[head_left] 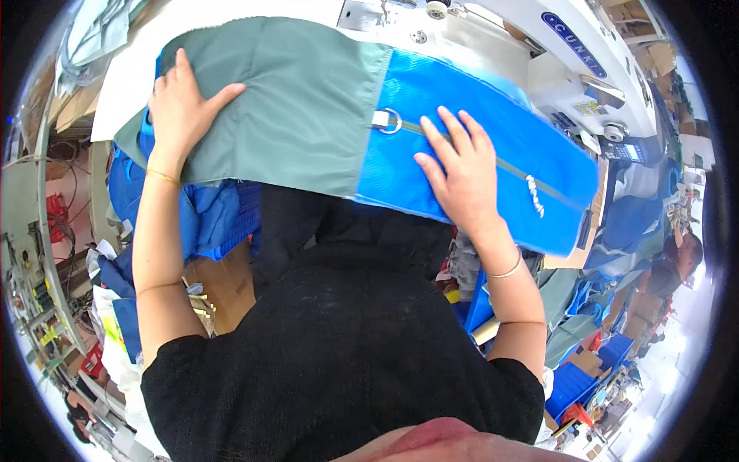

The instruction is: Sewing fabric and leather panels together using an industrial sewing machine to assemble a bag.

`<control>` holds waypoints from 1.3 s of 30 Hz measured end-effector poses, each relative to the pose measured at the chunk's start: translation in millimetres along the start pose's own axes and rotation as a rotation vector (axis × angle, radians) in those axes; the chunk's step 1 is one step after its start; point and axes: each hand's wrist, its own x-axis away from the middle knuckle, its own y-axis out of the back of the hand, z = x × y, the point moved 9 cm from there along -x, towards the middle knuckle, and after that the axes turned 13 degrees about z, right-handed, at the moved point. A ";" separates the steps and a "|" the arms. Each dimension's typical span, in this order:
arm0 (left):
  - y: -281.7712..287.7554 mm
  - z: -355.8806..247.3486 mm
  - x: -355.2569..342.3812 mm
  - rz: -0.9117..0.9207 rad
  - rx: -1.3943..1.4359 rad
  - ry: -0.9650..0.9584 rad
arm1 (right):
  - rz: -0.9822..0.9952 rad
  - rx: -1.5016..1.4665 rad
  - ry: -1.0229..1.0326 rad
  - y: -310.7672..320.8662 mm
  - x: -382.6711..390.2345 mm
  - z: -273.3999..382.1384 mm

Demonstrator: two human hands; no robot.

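Note:
Across the white worktable lies a sewn fabric piece, its left part a grey-green panel and its right part a bright blue panel. A white tab with a metal D-ring sits near the seam between the two, and a green strip runs along the blue part. My left hand rests on the left end of the green panel, fingers and thumb spread. My right hand lies flat on the blue panel, right of the D-ring, fingers apart. The underside of the fabric is hidden.
A white industrial sewing machine stands beyond the fabric at the far right, with a small control panel. Blue fabric hangs below the table's left side. Blue crates and fabric heaps stand at the right. Another person is far right.

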 end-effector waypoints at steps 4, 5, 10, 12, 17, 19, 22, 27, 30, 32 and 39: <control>-2.8 54.8 17.5 0.006 0.183 0.075 | -0.049 -0.079 0.088 -3.4 -5.3 29.6; 10.1 81.9 30.6 -0.101 0.103 0.159 | -0.102 -0.049 0.066 1.9 -7.3 25.9; 83.4 221.8 50.8 -0.231 -0.138 0.438 | -0.260 0.057 -0.195 19.2 14.9 -17.1; 102.0 233.6 37.4 -0.258 -0.262 0.478 | -0.293 0.069 -0.305 11.2 27.8 -39.1; 145.3 248.0 -24.3 -0.290 -0.290 0.467 | -0.247 0.088 -0.528 12.7 35.8 -56.2; 142.5 223.5 -47.6 -0.407 -0.712 0.201 | -0.110 -0.258 -0.537 2.2 22.1 -57.4; 114.0 29.4 -18.1 -0.522 -0.124 -0.520 | -0.185 -0.200 -0.528 19.2 22.5 -49.8; 64.1 -141.2 100.4 -0.127 0.384 -0.858 | -0.199 -0.653 -0.200 95.0 -37.2 14.9; 73.3 -136.5 79.9 -0.486 0.449 -0.733 | -0.348 -0.838 0.209 141.9 -90.9 51.1; 75.1 -119.7 59.4 -0.439 0.429 -0.683 | 0.218 -1.428 0.022 105.3 -122.9 64.3; 39.8 -99.9 42.0 -0.222 1.098 -0.490 | -0.241 -1.347 0.462 41.8 -141.2 104.1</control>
